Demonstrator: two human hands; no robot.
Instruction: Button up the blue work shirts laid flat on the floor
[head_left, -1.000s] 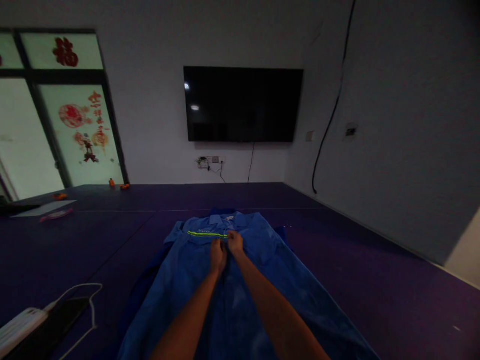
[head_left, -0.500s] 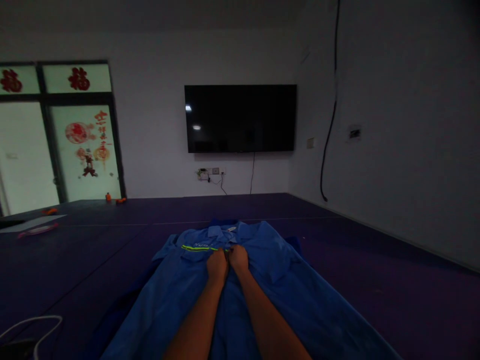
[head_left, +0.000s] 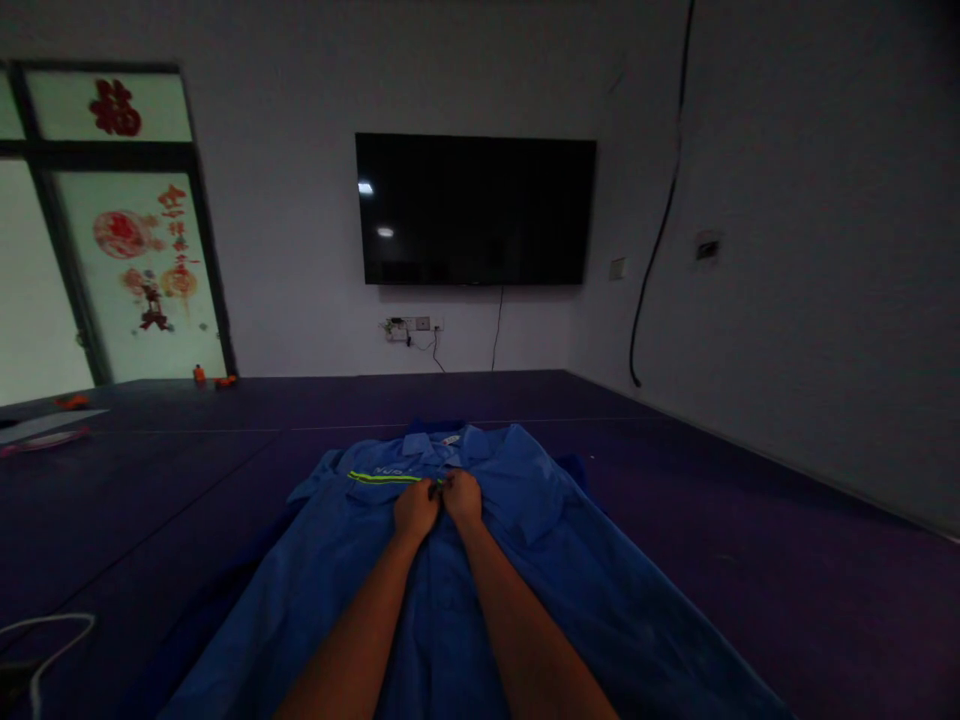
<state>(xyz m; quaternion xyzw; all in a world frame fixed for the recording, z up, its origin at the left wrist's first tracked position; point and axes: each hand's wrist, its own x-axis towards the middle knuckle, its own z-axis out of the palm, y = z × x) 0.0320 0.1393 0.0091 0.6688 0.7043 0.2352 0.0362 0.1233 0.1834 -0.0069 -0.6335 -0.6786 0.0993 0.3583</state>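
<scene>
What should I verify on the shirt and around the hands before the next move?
1. Left hand on the shirt front: ok, fingers curled at the blue shirt's middle.
2. Right hand beside it: ok, also curled there.
3. Exact detail being pinched: cannot tell, too small and dark.
4. Shirt laid front up, collar at the far end: ok.
5. Nothing beneath the shirt: not ok, darker blue cloth shows past its edges.
6. White cable off the shirt: ok, apart at lower left.

A dark television [head_left: 476,210] hangs on the wall [head_left: 292,230] above a row of sockets [head_left: 423,324].
</scene>
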